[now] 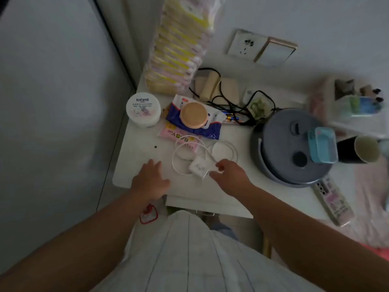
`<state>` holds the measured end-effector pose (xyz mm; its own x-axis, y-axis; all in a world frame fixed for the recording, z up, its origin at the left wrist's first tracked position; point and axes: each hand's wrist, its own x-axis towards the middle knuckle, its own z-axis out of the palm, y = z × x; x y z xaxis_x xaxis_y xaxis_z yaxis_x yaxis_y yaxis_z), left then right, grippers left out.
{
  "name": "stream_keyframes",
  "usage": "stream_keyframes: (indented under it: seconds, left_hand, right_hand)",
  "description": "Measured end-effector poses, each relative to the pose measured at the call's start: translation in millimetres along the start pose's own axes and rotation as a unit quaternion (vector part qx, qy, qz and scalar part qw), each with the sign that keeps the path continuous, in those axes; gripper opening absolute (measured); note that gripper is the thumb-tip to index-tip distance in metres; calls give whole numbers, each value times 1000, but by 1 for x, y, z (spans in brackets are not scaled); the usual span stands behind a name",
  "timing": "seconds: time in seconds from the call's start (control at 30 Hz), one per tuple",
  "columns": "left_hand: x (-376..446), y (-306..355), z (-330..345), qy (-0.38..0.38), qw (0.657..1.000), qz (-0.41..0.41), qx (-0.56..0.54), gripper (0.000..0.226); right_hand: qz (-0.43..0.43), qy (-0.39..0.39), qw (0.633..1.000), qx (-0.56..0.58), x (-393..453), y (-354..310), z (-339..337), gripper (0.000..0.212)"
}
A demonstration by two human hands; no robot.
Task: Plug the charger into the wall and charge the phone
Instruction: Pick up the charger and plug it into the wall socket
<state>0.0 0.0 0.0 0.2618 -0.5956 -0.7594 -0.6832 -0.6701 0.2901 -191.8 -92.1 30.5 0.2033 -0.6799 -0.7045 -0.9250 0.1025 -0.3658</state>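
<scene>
A white charger block [197, 167] lies on the white table [145, 152] with its white cable [181, 152] coiled in loops around it. My right hand [228, 173] hovers just right of the block, its thumb and fingers spread around the block's right edge without closing on it. Flat on the table's near left part rests my left hand [150, 180], fingers apart and holding nothing. The phone [333, 202], in a pink patterned case, lies back up at the table's right edge. A white wall socket [245, 44] sits on the wall behind the table.
A white tub [143, 109], a blue wipes pack with a round tan lid [193, 114], a tall stack of tissue packs [179, 45], tangled black cables [231, 102], a grey round appliance [294, 144] and a black cup [357, 149] crowd the table.
</scene>
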Motion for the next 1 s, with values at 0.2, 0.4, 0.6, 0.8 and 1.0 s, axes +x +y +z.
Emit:
stream_keyframes:
  seconds: [0.2, 0.4, 0.6, 0.8, 1.0]
  left_hand:
    - [1, -11, 13, -39, 996, -2, 82, 80]
    - [1, -2, 12, -36, 997, -18, 71, 80]
    - [-1, 32, 1, 35, 992, -64, -103, 56]
    - [-8, 86, -15, -18, 923, -103, -371, 36]
    - [-10, 146, -56, 60, 911, 1, -409, 15]
  right_hand:
    - [15, -16, 1000, -12, 28, -17, 12, 63]
    - [12, -73, 997, 15, 41, -19, 10, 45]
    - [57, -100, 985, 132, 41, -12, -5, 33]
    - [71, -97, 922, 367, 22, -3, -36, 17]
    - [-1, -31, 894, 447, 16, -21, -78, 13]
